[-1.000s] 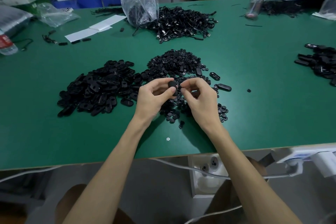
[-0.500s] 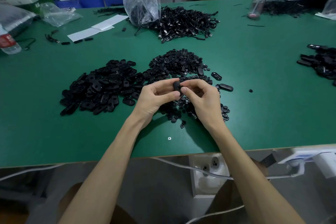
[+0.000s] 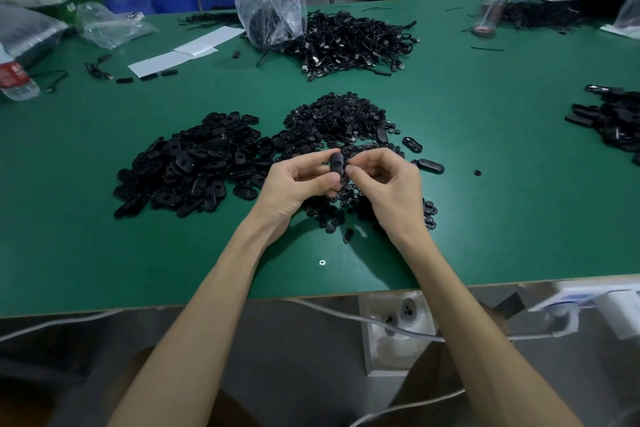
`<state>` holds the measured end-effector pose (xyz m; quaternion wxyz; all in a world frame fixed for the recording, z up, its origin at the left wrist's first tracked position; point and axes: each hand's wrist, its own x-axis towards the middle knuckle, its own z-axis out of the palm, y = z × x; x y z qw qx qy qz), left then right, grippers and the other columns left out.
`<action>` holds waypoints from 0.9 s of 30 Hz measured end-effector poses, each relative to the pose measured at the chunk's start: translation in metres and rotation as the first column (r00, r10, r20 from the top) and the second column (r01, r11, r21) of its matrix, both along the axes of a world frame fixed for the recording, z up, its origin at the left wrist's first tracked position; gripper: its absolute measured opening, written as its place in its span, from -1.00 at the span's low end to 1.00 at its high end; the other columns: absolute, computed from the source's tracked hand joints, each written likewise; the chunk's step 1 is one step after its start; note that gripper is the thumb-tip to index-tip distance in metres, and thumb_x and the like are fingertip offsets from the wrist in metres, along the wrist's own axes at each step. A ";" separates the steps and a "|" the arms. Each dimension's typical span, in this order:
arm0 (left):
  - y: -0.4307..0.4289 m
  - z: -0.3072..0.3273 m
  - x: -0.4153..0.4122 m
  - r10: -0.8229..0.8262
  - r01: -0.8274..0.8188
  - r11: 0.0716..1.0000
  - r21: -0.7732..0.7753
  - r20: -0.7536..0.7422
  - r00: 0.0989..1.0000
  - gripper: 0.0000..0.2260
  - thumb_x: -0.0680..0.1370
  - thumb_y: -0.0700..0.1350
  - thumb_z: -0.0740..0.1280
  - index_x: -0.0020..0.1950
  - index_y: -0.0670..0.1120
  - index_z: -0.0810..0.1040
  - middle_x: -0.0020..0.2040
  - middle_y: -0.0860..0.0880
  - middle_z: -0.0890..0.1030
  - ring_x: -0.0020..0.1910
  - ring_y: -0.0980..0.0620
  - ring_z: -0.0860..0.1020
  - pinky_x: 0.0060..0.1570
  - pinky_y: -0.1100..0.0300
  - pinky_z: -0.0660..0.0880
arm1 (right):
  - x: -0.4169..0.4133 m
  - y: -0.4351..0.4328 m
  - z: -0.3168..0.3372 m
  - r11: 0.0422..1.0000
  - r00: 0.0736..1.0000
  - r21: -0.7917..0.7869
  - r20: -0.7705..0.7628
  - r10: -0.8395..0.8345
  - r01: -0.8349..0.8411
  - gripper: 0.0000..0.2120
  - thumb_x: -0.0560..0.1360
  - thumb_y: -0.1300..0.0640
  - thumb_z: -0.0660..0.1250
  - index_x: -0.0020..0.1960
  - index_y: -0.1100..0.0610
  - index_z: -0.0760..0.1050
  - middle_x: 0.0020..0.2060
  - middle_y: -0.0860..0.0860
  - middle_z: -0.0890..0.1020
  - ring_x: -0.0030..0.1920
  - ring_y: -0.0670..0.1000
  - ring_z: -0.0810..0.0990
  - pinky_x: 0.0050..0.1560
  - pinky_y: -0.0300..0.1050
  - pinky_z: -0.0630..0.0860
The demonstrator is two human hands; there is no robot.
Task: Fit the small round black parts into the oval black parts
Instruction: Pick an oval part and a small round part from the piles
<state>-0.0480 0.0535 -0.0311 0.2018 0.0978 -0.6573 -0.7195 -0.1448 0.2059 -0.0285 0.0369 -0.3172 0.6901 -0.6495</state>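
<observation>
An oval black part (image 3: 336, 163) is held upright between both hands above the green table (image 3: 502, 218). My left hand (image 3: 298, 185) pinches it between thumb and fingers from the left. My right hand (image 3: 384, 184) has its fingers curled and its fingertips touch the part's right side; whether it also holds a round part is hidden. A heap of oval black parts (image 3: 194, 166) lies to the left. A heap of small round black parts (image 3: 339, 118) lies behind and under the hands.
Two finished-looking oval pieces (image 3: 429, 165) lie just right of the hands. A cable pile (image 3: 349, 42) and plastic bag (image 3: 270, 7) sit farther back, a bottle (image 3: 491, 7) at back right, more black parts (image 3: 613, 121) at the right edge. A small screw (image 3: 322, 262) lies near the front edge.
The hands have stayed in place over the round-part heap. The oval part has turned more upright between the fingertips, and the right fingertips have closed in on it.
</observation>
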 end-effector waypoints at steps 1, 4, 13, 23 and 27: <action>0.000 0.000 0.000 -0.003 0.003 1.000 -0.001 -0.004 1.000 -0.55 0.49 -0.26 0.52 0.38 -0.12 0.62 -0.03 -0.11 0.74 -0.10 -0.01 0.70 -0.02 0.20 0.62 | 0.000 0.000 0.000 1.000 1.000 -0.002 0.000 0.004 -0.004 -0.93 0.51 0.23 0.52 -0.01 0.14 0.67 -0.17 -0.04 0.72 -0.13 -0.04 0.69 -0.04 -0.17 0.61; 0.001 0.001 0.000 -0.014 0.013 1.000 -0.021 -0.013 1.000 -0.56 0.52 -0.27 0.51 0.38 -0.06 0.63 -0.11 -0.08 0.72 -0.13 0.00 0.67 0.00 0.18 0.61 | 0.000 0.000 -0.001 1.000 1.000 0.001 -0.011 0.015 -0.015 -0.94 0.52 0.22 0.51 -0.01 0.13 0.68 -0.17 -0.05 0.73 -0.13 -0.03 0.69 -0.04 -0.15 0.61; 0.003 0.000 0.000 -0.013 0.014 0.994 -0.112 0.010 1.000 -0.55 0.55 -0.29 0.47 0.45 -0.12 0.57 -0.21 -0.02 0.67 -0.16 -0.02 0.68 0.07 0.12 0.64 | 0.004 -0.001 0.000 0.997 0.989 0.065 -0.142 -0.032 0.042 -0.91 0.54 0.24 0.48 0.03 0.13 0.70 -0.12 -0.04 0.71 -0.11 -0.06 0.67 -0.02 -0.14 0.60; 0.002 -0.001 0.000 -0.016 0.018 0.986 -0.165 0.012 1.000 -0.54 0.51 -0.33 0.50 0.41 -0.18 0.59 -0.11 -0.15 0.70 -0.16 -0.03 0.68 0.05 0.17 0.61 | 0.007 -0.004 0.001 0.986 0.944 0.134 -0.327 -0.047 0.095 -0.91 0.54 0.28 0.48 0.02 0.17 0.72 -0.09 0.04 0.65 -0.11 -0.07 0.62 -0.02 -0.37 0.50; 0.003 -0.001 0.000 -0.011 0.010 0.988 -0.155 -0.003 1.000 -0.62 0.56 -0.35 0.45 0.38 -0.21 0.60 0.01 -0.27 0.71 -0.15 -0.05 0.67 0.04 0.11 0.64 | 0.008 -0.005 0.001 0.984 0.938 0.146 -0.344 -0.045 0.101 -0.90 0.55 0.26 0.47 0.04 0.15 0.72 -0.10 0.03 0.59 -0.12 -0.10 0.58 -0.05 -0.45 0.43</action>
